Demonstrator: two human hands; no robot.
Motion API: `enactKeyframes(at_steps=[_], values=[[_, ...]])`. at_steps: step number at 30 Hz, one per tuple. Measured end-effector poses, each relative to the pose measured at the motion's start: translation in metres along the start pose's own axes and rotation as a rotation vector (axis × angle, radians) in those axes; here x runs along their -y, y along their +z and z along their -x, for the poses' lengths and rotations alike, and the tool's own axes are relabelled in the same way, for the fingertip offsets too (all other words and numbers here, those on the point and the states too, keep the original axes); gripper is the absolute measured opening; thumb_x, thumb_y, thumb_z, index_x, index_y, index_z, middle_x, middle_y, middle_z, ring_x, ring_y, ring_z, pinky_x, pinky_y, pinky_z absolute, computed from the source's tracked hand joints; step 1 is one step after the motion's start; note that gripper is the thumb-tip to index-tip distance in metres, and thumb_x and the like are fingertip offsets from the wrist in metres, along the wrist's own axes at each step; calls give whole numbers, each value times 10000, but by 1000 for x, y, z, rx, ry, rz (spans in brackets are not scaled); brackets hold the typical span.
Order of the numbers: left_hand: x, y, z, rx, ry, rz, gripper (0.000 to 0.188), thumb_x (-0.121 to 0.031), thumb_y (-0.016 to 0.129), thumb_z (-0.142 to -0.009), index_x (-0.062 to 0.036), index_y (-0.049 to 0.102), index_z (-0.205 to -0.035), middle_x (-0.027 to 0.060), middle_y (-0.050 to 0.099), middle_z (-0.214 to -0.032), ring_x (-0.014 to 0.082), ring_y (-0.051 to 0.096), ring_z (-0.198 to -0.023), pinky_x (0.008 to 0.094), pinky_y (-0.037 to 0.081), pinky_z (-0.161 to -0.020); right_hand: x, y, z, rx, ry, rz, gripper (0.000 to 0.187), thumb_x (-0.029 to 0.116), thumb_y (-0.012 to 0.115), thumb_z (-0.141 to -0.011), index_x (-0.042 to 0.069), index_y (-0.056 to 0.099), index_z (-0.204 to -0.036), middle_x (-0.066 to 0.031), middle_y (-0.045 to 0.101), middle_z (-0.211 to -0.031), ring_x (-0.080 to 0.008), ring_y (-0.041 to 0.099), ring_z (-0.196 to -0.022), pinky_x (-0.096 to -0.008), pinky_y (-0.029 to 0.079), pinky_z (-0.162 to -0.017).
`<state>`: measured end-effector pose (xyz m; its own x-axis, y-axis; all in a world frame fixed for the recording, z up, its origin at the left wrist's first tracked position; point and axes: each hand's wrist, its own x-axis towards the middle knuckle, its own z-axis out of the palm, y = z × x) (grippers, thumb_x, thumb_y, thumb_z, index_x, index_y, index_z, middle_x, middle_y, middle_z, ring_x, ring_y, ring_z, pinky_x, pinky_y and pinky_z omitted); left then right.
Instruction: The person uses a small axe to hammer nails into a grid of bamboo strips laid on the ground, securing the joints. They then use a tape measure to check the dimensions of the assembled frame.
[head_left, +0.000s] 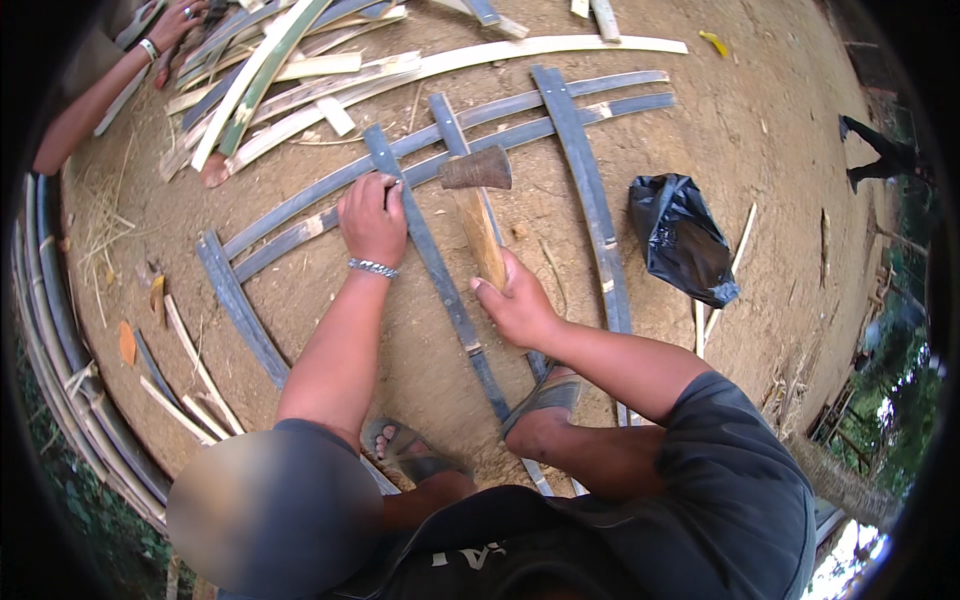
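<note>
The left forearm (335, 345) slants upward and a little rightward, and the left hand (372, 222) shows its back, fingers (364, 189) bent and bunched forward, thumb (395, 200) close beside them on the right. The right forearm (640, 362) comes in from the lower right, reaching leftward and up to the right hand (522, 302), curled in a grip with its thumb toward the left. The hands are well apart, the left one farther forward.

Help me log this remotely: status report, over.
Right hand: gripping hatchet. Left hand: at bamboo lattice. Black plastic bag: right of lattice, not touching it.
</note>
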<state>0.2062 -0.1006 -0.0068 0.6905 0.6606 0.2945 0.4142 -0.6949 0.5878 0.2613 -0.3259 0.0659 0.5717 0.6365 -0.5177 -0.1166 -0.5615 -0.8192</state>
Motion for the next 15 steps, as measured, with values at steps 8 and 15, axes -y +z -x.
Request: enactKeyframes(at_steps=[8, 15], values=[[3, 8, 4, -50, 54, -19, 98, -90, 711, -859, -88, 651, -936, 81, 682, -1009, 297, 647, -971, 416, 455, -843, 22, -27, -43, -600, 3, -785, 119, 118, 432, -1047, 81, 344, -1117, -100, 537, -811, -174, 534, -620, -332, 493, -528], [7, 10, 5, -56, 66, -41, 125, -100, 722, -848, -119, 648, -947, 47, 681, -1003, 257, 653, -968, 398, 443, -852, 21, -90, -121, -739, 147, -1187, 163, 122, 446, -1044, 77, 335, -1156, -118, 545, -901, -194, 554, -664, -358, 513, -542]])
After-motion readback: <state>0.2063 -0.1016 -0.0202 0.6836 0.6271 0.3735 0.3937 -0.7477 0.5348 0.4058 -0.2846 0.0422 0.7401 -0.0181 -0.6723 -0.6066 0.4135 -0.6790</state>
